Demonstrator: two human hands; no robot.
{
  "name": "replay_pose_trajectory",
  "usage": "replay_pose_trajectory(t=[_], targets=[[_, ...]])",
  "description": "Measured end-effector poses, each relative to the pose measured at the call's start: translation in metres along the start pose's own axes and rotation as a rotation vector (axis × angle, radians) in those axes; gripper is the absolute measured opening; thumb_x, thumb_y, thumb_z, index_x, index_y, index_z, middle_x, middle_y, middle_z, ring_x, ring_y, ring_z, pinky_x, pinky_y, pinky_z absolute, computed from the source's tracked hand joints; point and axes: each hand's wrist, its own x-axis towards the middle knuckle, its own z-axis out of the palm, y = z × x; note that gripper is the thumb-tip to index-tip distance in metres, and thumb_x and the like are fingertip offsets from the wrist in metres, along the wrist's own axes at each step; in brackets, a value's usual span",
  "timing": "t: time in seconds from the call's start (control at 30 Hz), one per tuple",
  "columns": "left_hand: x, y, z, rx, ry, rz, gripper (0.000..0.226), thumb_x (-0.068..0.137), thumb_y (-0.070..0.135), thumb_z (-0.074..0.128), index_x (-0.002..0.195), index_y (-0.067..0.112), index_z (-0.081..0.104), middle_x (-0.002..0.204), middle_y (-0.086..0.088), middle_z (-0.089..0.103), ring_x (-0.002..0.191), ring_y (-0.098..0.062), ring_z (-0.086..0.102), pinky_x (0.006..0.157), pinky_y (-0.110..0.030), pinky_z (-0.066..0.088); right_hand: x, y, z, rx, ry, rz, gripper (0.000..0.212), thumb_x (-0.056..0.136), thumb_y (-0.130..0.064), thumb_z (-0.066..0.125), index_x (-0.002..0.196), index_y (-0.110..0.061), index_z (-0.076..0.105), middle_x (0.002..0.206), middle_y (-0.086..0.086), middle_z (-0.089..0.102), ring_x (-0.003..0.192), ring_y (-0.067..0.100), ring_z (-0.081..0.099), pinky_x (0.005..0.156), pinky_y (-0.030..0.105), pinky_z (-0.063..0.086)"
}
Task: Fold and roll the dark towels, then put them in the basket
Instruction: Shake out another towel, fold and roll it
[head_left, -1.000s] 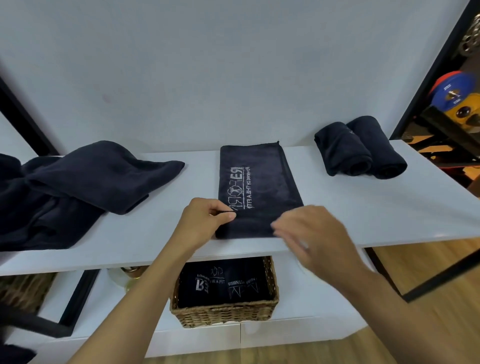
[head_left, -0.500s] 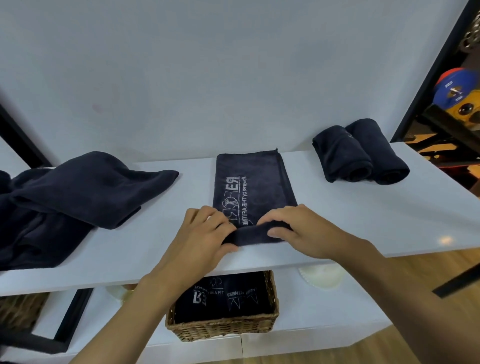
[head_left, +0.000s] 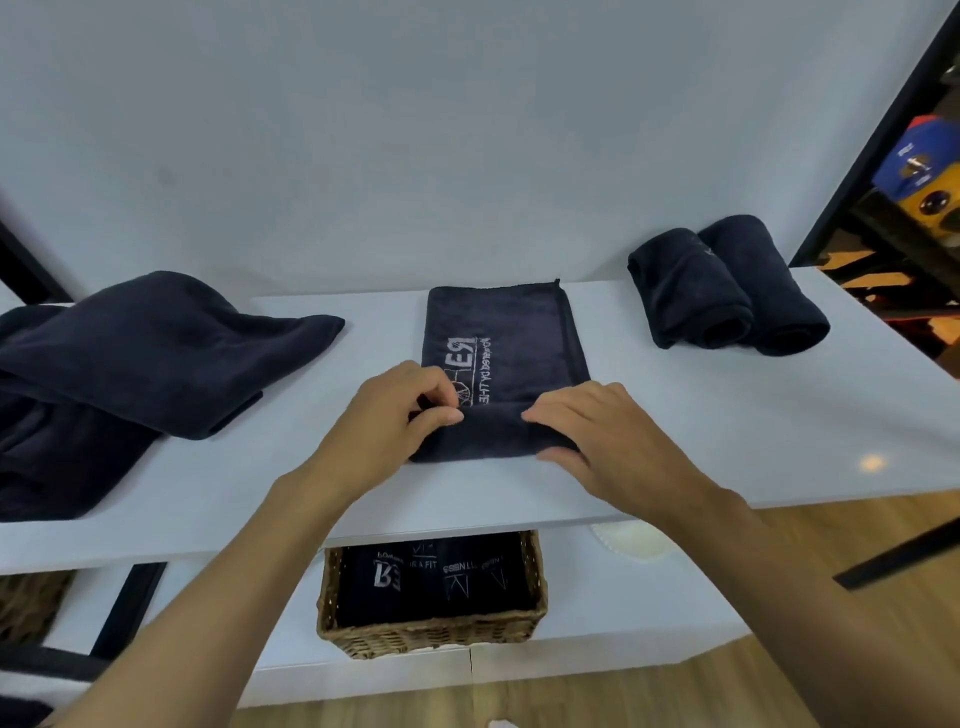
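Note:
A dark folded towel (head_left: 514, 338) with pale lettering lies lengthwise on the white table (head_left: 727, 431). Its near end is curled over into a short roll. My left hand (head_left: 395, 421) pinches the roll's left end and my right hand (head_left: 597, 436) presses on its right end. Two rolled dark towels (head_left: 727, 291) lie side by side at the back right. A heap of loose dark towels (head_left: 130, 364) covers the table's left side. A wicker basket (head_left: 431, 631) with several rolled towels stands on the low shelf under the table edge.
The wall runs close behind the table. A black frame post (head_left: 872, 135) stands at the right, with coloured weight plates (head_left: 919, 166) behind it. A second wicker basket (head_left: 31, 603) shows at lower left. A white round object (head_left: 631, 540) lies beneath the table.
Both hands went from hovering at the towel's near edge to gripping it and have rolled that end away from me, so the roll is thicker and more lettering is covered.

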Motion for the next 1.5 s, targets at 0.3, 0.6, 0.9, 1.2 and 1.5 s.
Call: replay_pose_trajectory(t=[0.3, 0.6, 0.9, 1.2, 1.5], targets=[[-0.008, -0.004, -0.003, 0.359, -0.088, 0.288, 0.034, 0.084, 0.044, 0.068, 0.107, 0.018, 0.068, 0.097, 0.002, 0.066, 0.089, -0.020, 0.054, 0.081, -0.033, 0.041, 0.022, 0.002, -0.034, 0.736, -0.254, 0.351, 0.015, 0.092, -0.020, 0.064, 0.104, -0.029, 0.063, 0.094, -0.012, 0.073, 0.086, 0.003, 0.067, 0.078, 0.023, 0.051], [0.060, -0.006, -0.013, 0.020, -0.485, -0.093, 0.044, 0.099, 0.032, 0.050, 0.061, 0.015, 0.036, 0.059, 0.006, 0.035, 0.053, -0.008, 0.031, 0.058, -0.025, 0.027, 0.015, -0.002, -0.008, 0.000, 0.054, 0.164, 0.033, 0.085, -0.044, 0.068, 0.112, -0.024, 0.066, 0.112, -0.007, 0.062, 0.098, 0.016, 0.057, 0.086, 0.035, 0.044], [0.038, -0.020, 0.004, 0.435, 0.093, 0.447, 0.050, 0.073, 0.050, 0.074, 0.112, 0.019, 0.066, 0.109, 0.005, 0.062, 0.097, -0.019, 0.053, 0.084, -0.028, 0.032, 0.035, 0.022, -0.014, 0.565, -0.077, 0.475, 0.019, 0.093, -0.034, 0.062, 0.110, -0.026, 0.065, 0.096, -0.014, 0.066, 0.085, 0.004, 0.060, 0.076, 0.020, 0.044], [0.082, -0.018, -0.007, 0.048, -0.221, 0.052, 0.017, 0.089, 0.031, 0.065, 0.105, 0.024, 0.068, 0.087, 0.013, 0.063, 0.080, 0.000, 0.056, 0.066, -0.013, 0.038, 0.039, 0.021, -0.002, 0.039, 0.025, 0.276, 0.047, 0.089, -0.046, 0.063, 0.132, -0.030, 0.052, 0.129, -0.009, 0.051, 0.111, 0.014, 0.047, 0.093, 0.033, 0.033], [0.108, -0.015, 0.016, 0.272, 0.108, 0.097, 0.025, 0.096, 0.036, 0.049, 0.102, 0.020, 0.067, 0.101, 0.002, 0.068, 0.096, -0.022, 0.058, 0.083, -0.037, 0.047, 0.079, 0.046, 0.004, 0.023, -0.037, 0.477, 0.040, 0.100, -0.047, 0.041, 0.135, -0.033, 0.052, 0.129, -0.006, 0.051, 0.118, 0.018, 0.044, 0.090, 0.033, 0.024]])
